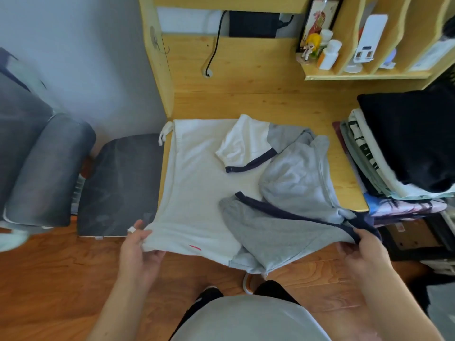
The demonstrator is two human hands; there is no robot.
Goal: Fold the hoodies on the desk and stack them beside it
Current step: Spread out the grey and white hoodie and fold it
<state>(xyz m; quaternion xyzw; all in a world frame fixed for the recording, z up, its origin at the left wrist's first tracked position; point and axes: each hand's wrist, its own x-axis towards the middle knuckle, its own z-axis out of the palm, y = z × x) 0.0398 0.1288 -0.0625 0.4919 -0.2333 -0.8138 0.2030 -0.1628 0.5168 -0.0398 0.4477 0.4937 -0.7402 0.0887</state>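
Wooden desk (258, 104) standing against grey wall, wood floor below. Left hand (139, 252) gripping white near corner of hoodie (209, 183); right hand (362, 252) gripping grey corner by navy trim. Hoodie lying across desk, near edge overhanging. Folded clothes stack (394, 156) sitting at desk's right.

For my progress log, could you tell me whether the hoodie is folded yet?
Partly folded: hoodie sleeves lie across its body, near edge gripped by both hands.

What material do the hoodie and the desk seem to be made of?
Hoodie: soft matte knit, probably cotton jersey or fleece; it wrinkles and sags where it hangs off the edge. Its cuffs look ribbed.
Desk: light wood, likely pine, or a wood-look laminate; grain lines and knots show, with a slight sheen.
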